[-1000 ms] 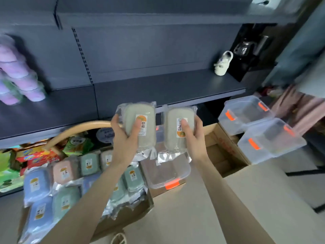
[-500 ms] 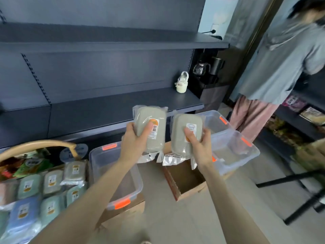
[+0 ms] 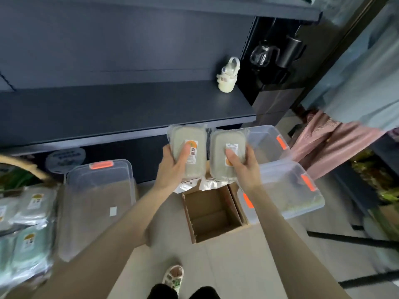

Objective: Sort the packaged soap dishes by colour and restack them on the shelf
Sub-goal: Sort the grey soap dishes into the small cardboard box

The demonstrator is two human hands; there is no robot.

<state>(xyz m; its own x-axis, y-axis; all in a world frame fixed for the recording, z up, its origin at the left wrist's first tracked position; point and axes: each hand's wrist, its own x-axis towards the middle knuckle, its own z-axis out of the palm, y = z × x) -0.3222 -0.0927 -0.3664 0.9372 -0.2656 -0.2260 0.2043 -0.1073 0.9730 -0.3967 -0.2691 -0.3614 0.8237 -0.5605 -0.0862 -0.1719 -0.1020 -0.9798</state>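
Head view is showing two beige soap dishes (image 3: 190, 145) side by side before the shelf (image 3: 129, 108) edge, above one open cardboard box (image 3: 212, 214): the left hand (image 3: 171, 171) is gripping the left dish (image 3: 187, 139), the right hand (image 3: 245, 169) the right dish (image 3: 224, 139). Three clear bins (image 3: 97, 203) are flanking them; more packaged dishes (image 3: 30, 210) at left are lying blurred, cut off, uncountable.

I am holding up two grey dishes in clear bags, side by side and almost touching. The left dish (image 3: 187, 137) and the right dish (image 3: 222, 143) are standing on end, stickers facing me, just in front of the dark shelf (image 3: 129, 108). More packs (image 3: 30, 208), grey and green, are lying far left.
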